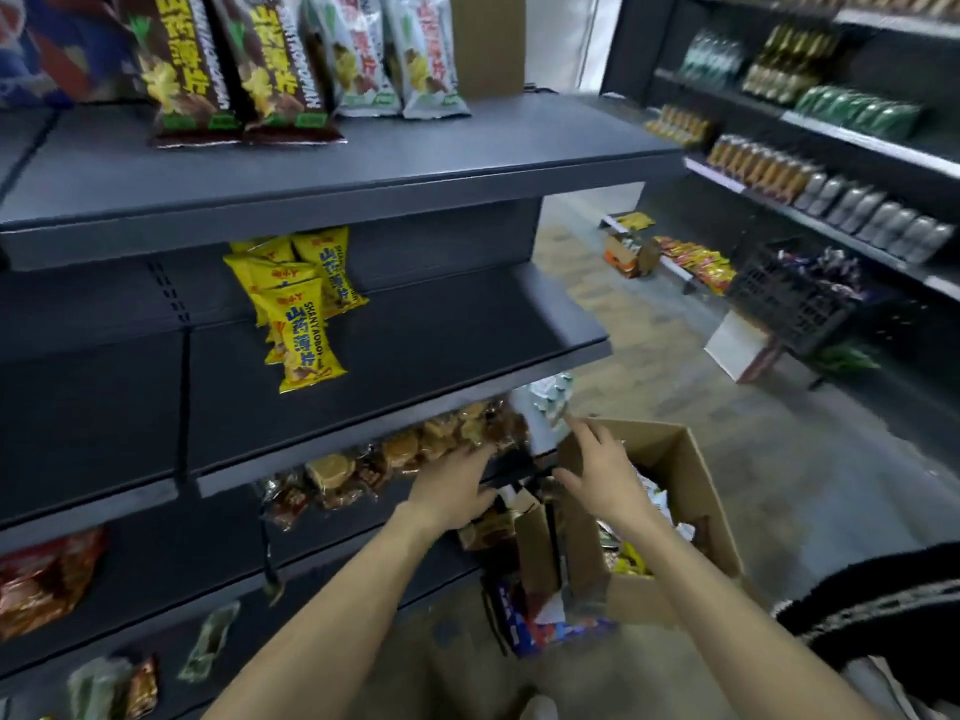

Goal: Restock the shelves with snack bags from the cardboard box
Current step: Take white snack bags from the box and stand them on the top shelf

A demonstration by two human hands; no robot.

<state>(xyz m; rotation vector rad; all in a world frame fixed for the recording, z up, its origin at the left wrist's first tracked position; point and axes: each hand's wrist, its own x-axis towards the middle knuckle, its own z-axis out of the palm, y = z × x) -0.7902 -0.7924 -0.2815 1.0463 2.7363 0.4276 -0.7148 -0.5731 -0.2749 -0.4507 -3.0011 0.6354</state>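
An open cardboard box [675,517] stands on the floor at the right end of the dark shelving and holds mixed snack bags. My right hand [602,470] hovers over the box's left flap with fingers spread, holding nothing. My left hand [452,491] reaches to the front edge of the third shelf [363,454], fingers relaxed against brown snack packs [415,449] lying there. Yellow snack bags [296,304] lie on the shelf above.
Brown and white tall bags [291,59] stand on the top shelf. A blue box [540,626] sits on the floor beside the cardboard one. Across the aisle are stocked shelves, a black crate [789,298] and loose packs on the floor.
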